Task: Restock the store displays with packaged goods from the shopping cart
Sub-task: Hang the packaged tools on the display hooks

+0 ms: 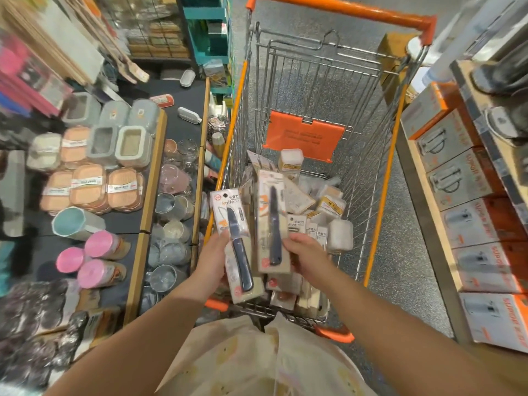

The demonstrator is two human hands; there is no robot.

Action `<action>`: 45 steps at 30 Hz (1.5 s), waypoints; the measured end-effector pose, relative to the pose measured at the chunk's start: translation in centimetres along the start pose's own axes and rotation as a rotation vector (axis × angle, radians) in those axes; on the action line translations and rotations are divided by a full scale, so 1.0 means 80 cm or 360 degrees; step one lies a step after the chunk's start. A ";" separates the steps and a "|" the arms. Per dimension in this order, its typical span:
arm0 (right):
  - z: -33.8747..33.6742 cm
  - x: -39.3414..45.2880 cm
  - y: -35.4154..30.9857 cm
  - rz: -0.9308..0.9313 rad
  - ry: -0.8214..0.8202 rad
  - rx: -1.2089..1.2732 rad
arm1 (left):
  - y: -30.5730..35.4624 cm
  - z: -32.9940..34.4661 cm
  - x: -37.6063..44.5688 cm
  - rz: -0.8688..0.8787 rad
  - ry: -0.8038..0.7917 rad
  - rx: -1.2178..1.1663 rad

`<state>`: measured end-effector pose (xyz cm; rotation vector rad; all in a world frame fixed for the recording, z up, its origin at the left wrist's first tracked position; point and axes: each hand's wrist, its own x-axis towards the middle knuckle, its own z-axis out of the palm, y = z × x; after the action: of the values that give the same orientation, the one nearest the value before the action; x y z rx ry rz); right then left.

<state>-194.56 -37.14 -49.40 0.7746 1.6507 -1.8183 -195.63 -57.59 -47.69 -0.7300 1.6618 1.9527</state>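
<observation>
**Carded knives lifted out of the cart**

Cardboard backing and clear plastic wrap each knife, and that packaging explains the grip. The left hand (213, 260) has its fingers curled round the lower edge of one knife pack (233, 232), fanning it upward so the printed face reads plainly. The right hand (304, 254) pinches the bottom of a second knife pack (273, 224), which stands nearly upright beside the first. Both are held over the near end of the shopping cart (380, 192), probably to compare or sort them before shelving.

Dark blue handles run down the middle of each card, smooth and slim against the pale, stiff board. Below them the wire basket holds a loose heap of packaged goods (320, 212): more flat cards and small frosted plastic boxes, lying at all angles as if dropped in.

On the left, the display shelf (154, 178) carries lidded containers, pink-capped tubes and glass cups in tidy groups. Stacked appliance boxes (480, 224) line the right side.

Restocking looks to be mid-way, judging by the goods left in the cart.
</observation>
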 end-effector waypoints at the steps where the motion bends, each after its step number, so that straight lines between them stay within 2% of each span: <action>1: 0.011 -0.003 -0.003 -0.0004 -0.0062 -0.0095 | 0.002 0.003 0.000 -0.0055 0.0022 -0.0077; 3: 0.033 -0.011 -0.004 -0.0045 -0.0161 -0.0369 | 0.001 0.005 0.003 -0.0043 -0.0078 -0.0073; 5: 0.050 -0.014 0.000 -0.0068 -0.0251 -0.0499 | -0.005 0.001 0.004 0.0064 -0.0089 0.0091; 7: 0.061 -0.017 0.002 0.0004 -0.0331 -0.0385 | -0.009 -0.010 0.005 0.0150 -0.0036 0.0219; 10: 0.060 -0.010 0.006 0.0220 -0.0388 -0.0047 | -0.003 -0.028 -0.002 0.0153 0.0134 0.0108; 13: 0.054 0.011 0.016 0.0304 -0.0130 0.0133 | 0.008 -0.060 -0.004 0.0204 0.0214 0.0068; 15: 0.054 0.021 0.015 0.0251 0.0092 0.0123 | 0.014 -0.080 -0.003 0.0200 0.0254 0.0105; 22: 0.101 0.076 -0.030 -0.0141 0.0272 -0.0526 | 0.017 -0.099 -0.009 0.0123 0.0357 0.0129; 25: 0.123 0.111 -0.037 -0.0124 0.0266 -0.0605 | 0.026 -0.087 -0.022 0.0130 0.0294 0.0099; 29: 0.135 0.136 -0.031 -0.0023 0.0252 -0.1184 | 0.011 -0.097 -0.011 0.0108 0.0282 0.0117; 32: 0.134 0.142 -0.019 -0.0053 0.0294 -0.1356 | 0.009 -0.106 -0.014 0.0069 0.0248 0.0182; 42: 0.067 0.077 -0.002 0.0176 0.0379 -0.0797 | 0.003 -0.104 0.000 -0.0004 0.0281 0.0235; 45: 0.034 0.049 0.016 0.0238 0.0380 -0.0760 | 0.003 -0.092 0.002 0.0011 0.0238 0.0168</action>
<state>-196.37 -40.06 -52.93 0.8889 2.0118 -1.1923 -195.22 -64.87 -48.49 -0.8478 1.8422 1.8379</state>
